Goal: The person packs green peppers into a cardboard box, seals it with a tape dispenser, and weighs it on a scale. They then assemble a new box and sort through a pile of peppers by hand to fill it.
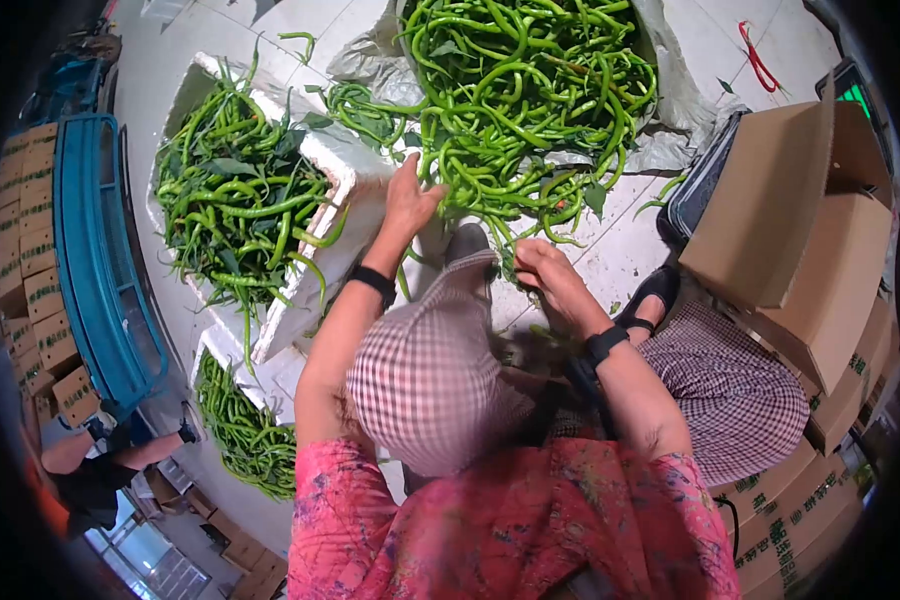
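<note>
Long green chili peppers (530, 90) fill a large plastic-lined heap in front of me and spill toward my knees. My left hand (410, 203) is at the left edge of the spilled peppers, thumb and forefinger apart, with nothing visible in it. The fingers of my right hand (550, 275) are curled closed around some green chili peppers (508, 262) at the near edge of the pile; its fingertips are partly hidden. To the left of my left hand stands a white foam box (342, 165) heaped with chili peppers and leaves (235, 190).
A second batch of chili peppers (235, 425) lies nearer on the left. Open cardboard boxes (760, 200) and a dark-edged scale (705, 185) stand at right. Red string (758, 60) lies on the tiles. A blue cart (105, 260), stacked cartons (35, 250) and another person's legs (120, 455) are farther left.
</note>
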The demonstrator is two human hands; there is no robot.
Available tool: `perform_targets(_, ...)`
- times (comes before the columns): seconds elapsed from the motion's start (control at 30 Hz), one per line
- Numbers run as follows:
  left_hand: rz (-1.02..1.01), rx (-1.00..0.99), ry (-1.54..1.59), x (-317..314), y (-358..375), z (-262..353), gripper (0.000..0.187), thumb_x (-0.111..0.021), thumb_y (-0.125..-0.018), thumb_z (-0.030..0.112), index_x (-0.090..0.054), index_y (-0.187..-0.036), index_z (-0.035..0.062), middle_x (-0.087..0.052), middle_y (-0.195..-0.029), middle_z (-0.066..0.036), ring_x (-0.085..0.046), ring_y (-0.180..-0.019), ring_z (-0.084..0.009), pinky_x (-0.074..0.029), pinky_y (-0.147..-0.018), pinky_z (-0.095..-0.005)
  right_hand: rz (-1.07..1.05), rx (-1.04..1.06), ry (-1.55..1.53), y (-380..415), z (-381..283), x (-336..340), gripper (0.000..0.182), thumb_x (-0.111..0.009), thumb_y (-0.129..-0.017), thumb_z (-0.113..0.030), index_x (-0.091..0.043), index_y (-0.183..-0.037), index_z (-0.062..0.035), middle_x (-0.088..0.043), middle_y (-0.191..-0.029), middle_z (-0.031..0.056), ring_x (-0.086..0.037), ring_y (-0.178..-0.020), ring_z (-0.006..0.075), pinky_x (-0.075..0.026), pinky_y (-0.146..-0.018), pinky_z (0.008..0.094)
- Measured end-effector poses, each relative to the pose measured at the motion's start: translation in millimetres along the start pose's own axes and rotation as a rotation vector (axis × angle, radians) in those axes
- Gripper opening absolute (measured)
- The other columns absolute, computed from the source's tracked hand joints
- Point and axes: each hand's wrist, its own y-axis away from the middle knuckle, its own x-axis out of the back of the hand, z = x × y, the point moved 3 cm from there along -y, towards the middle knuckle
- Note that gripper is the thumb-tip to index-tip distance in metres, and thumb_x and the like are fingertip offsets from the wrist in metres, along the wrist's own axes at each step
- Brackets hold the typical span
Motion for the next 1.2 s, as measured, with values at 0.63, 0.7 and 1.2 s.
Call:
perform_targets(0.63,-0.522,0.399,0.899,-21.3,-29.4,59.9,0.053,-0.074,-0.084,0.012,-0.048,-0.13,0.0013,-0.062,-0.118,-0.01,-0.063,-0.101,-0.0198,-0.054,-0.085,-0.0304,0.024,0.134,-0.635,-71.3,-61.9,-10.7,0.033,-0.054,-0.1,-0.021,-0.054,-0.123,0.0031,-0.063,-0.119,0.0118,-0.061,-0.111,0.0239,-0.046,-0.102,0.0392)
perform_targets(0.7,-0.633,0.438,1.118,-22.8,-27.8,69.1,0.045,-0.068,-0.088,0.006,-0.05,-0.13,0.003,-0.063,-0.116,-0.007,-0.063,-0.096,-0.0159,-0.055,-0.078,-0.0278,-0.062,0.155,-0.687,-57.1,-84.4,-11.8,0.037,-0.054,-0.1,-0.023,-0.053,-0.126,0.0027,-0.063,-0.121,0.0125,-0.061,-0.111,0.0232,-0.047,-0.101,0.0373)
perform_targets(1.2,-0.548,0.292,0.776,-3.5,-8.8,110.3,0.029,-0.065,-0.087,0.008,-0.061,-0.114,0.0,-0.066,-0.094,-0.006,-0.063,-0.074,-0.0138,-0.055,-0.059,-0.0263,-0.126,0.179,-0.602,-6.9,-133.6,27.5,0.043,-0.065,-0.087,-0.011,-0.057,-0.128,0.0013,-0.067,-0.107,0.011,-0.065,-0.087,0.014,-0.046,-0.058,0.0213)
